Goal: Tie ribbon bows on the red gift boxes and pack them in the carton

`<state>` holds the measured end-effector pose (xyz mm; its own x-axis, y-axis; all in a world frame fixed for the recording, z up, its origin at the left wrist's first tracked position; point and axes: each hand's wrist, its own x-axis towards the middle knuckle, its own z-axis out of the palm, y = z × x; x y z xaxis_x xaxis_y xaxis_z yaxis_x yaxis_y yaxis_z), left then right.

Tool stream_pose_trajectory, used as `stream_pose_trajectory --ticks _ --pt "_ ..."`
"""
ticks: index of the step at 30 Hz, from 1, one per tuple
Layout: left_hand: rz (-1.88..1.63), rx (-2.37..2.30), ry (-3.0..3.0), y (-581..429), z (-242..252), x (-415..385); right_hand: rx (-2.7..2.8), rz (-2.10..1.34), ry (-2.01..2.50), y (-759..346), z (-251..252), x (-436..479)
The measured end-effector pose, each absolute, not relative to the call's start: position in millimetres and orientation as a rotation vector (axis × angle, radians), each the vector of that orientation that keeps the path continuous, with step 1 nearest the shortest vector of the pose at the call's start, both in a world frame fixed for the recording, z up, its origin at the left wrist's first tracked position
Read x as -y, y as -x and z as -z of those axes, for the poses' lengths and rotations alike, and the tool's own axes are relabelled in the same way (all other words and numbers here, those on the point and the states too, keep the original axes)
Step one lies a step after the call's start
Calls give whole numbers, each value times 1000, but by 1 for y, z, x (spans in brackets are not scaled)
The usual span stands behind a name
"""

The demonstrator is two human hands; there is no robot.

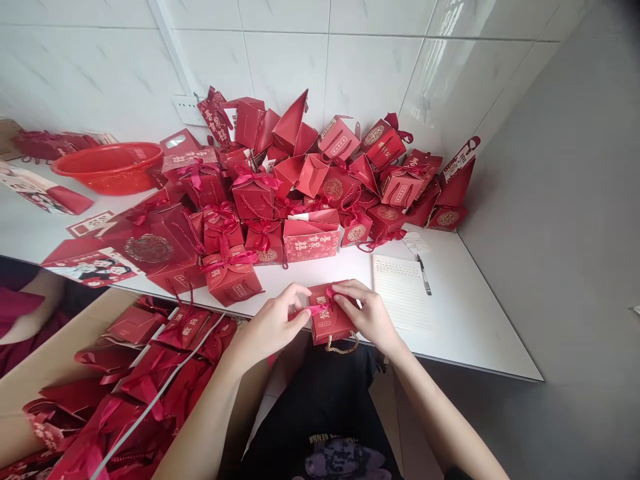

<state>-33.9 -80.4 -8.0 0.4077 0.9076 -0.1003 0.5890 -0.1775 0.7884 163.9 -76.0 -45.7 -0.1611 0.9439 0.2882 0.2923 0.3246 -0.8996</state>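
A small red gift box (pixel 329 327) with gold characters and a gold cord handle sits at the table's front edge, between my hands. Across its top runs a red ribbon (pixel 316 310). My left hand (pixel 280 317) pinches one end of that ribbon at the box's left side. With fingers closed, my right hand (pixel 363 307) grips the ribbon at the upper right of the box, its fingertips against the lid. The exact shape of the ribbon under my fingers is partly hidden.
Red gift boxes (pixel 255 200) are heaped along the tiled wall. A red plastic basket (pixel 107 170) stands at the left. A lined notepad (pixel 400 293) and a pen (pixel 424 275) lie to the right. Below left, a carton (pixel 30 403) holds more boxes; another person's arm (pixel 37 303) shows beside it.
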Motion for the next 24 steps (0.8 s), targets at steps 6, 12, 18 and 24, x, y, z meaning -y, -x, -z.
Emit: stream_pose_trajectory --ticks 6,12,18,24 --pt "-444 -1234 -1972 29 -2 86 1631 -826 1203 -158 50 77" --pt "-401 -1239 -2233 28 -5 89 1514 -883 1248 -157 52 79" --pt "-445 -1193 -2456 26 -4 79 1516 -853 1252 -154 51 80" --pt "-485 -1188 -2613 25 -6 69 1499 -878 1229 -153 51 78"
